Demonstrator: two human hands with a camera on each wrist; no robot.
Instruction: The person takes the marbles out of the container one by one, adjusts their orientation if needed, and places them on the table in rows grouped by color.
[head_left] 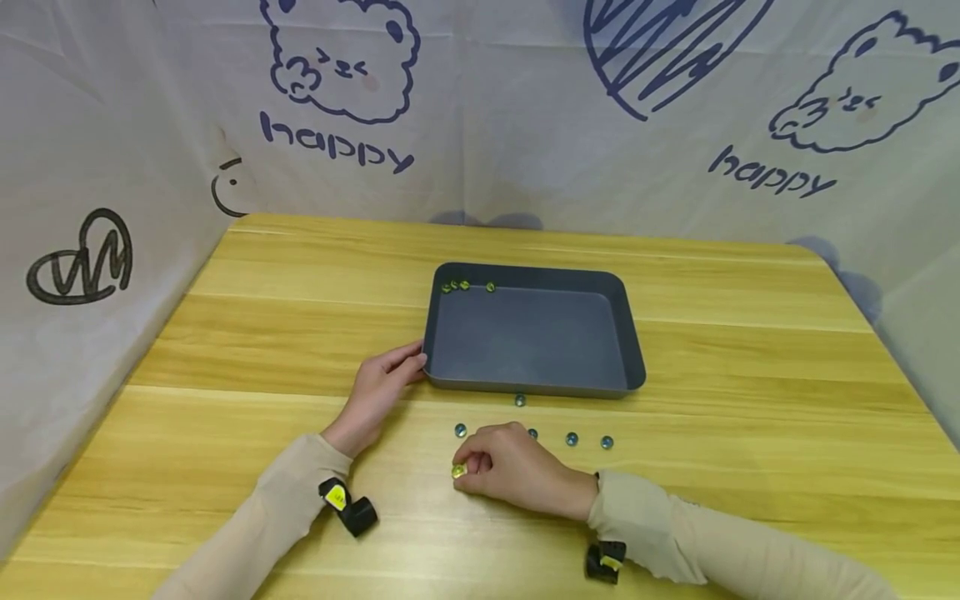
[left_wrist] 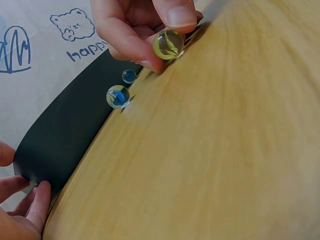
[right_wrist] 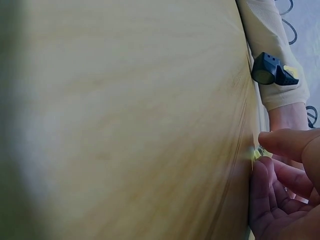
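Head view: from above the table [head_left: 750,358], facing forward and down; far edge and both far corners included. Left wrist view: close, low, tilted, facing the near side of the tray [head_left: 532,337]. Right wrist view: close, low, sideways, toward the left sleeve [right_wrist: 272,37]. Common to all: pinched yellow marble [head_left: 459,471].

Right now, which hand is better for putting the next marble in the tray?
Probably the right hand: it already pinches a yellow marble on the near side of the tray. The left hand is at the tray's near left corner.
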